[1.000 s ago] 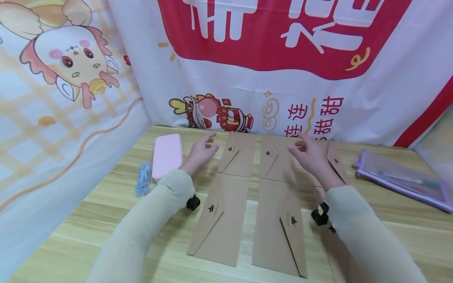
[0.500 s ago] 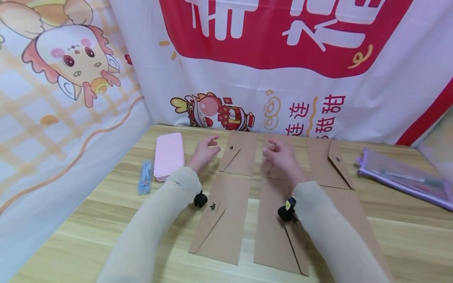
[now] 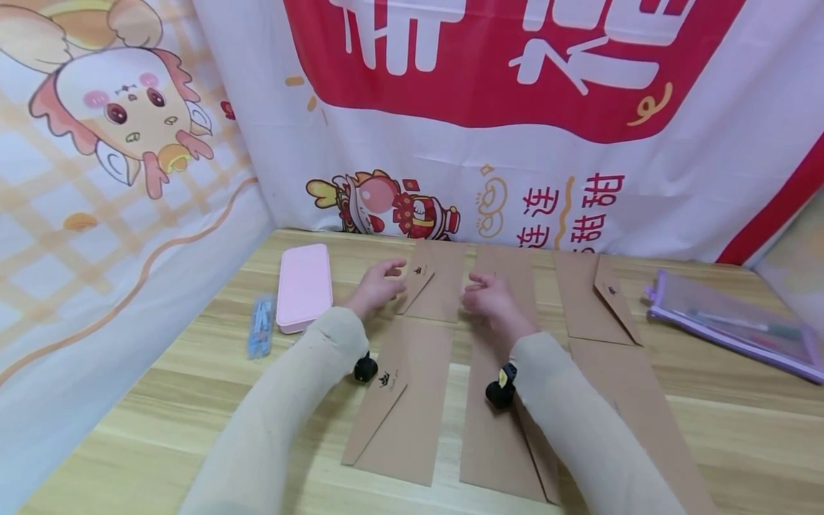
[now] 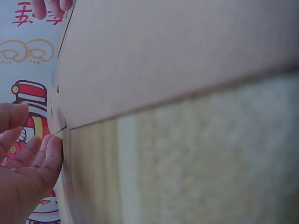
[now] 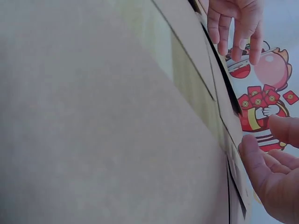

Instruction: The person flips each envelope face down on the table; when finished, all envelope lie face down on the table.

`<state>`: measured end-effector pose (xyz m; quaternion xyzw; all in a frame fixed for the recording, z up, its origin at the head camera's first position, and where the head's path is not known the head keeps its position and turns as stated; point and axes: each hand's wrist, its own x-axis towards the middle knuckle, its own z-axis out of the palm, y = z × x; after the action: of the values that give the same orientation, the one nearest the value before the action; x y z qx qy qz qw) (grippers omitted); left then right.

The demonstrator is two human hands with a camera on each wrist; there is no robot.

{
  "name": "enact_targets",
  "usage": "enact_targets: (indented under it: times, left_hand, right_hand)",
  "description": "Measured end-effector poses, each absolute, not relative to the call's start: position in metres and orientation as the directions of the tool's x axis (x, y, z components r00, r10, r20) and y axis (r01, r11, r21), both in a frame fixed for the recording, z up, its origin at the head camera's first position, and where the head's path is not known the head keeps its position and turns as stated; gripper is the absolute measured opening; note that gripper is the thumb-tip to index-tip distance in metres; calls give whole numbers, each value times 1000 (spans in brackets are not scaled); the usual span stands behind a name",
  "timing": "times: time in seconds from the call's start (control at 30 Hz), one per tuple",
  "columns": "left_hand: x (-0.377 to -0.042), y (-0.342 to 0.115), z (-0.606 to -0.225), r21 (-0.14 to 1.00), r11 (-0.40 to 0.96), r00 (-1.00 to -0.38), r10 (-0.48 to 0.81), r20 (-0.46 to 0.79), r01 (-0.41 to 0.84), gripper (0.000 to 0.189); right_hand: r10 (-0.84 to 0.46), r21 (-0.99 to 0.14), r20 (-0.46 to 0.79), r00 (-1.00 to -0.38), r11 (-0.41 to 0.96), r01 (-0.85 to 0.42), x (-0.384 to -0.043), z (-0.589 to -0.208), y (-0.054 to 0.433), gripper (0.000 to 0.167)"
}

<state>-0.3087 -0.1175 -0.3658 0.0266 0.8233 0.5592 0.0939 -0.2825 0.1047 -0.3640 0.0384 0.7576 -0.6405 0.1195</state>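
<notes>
Envelopes (image 3: 412,429) lie in two rows on the table (image 3: 148,429). Left hand (image 3: 381,286) and right hand (image 3: 493,302) are near the back ones, fingers loosely bent, thumbs spread.

In the head view, the person's bare right hand (image 3: 492,304) covers much of the rear middle flat brown paper envelope (image 3: 520,279), while the cream cloth right sleeve (image 3: 579,415) hides parts of the front middle brown paper envelope (image 3: 486,436) and the front right brown paper envelope (image 3: 634,393), the latter cut off by the bottom edge. The slim items (image 3: 740,323) inside the translucent purple-edged pouch (image 3: 682,297) are too blurred to identify. The 2 wrist views crop the bare left hand (image 4: 25,179) and the right hand at the side edges, the nearest paper out of focus.
</notes>
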Motion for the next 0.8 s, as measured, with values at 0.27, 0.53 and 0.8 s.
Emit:
enact_targets:
  times: [0.27, 0.53, 0.8]
  left_hand:
    - [-310, -120, -369, 916, 392, -978, 147, -149, -81, 64]
    - [-308, -114, -368, 905, 412, -962, 189, -198, -106, 69]
    - [-304, -116, -368, 936, 325, -965, 170, -200, -136, 68]
  right_hand:
    - [-106, -941, -232, -967, 276, 195, -284, -369, 102, 69]
    - [-135, -948, -254, -958, 231, 219, -283, -371, 102, 71]
    - [-205, -965, -236, -950, 166, 204, -283, -373, 98, 72]
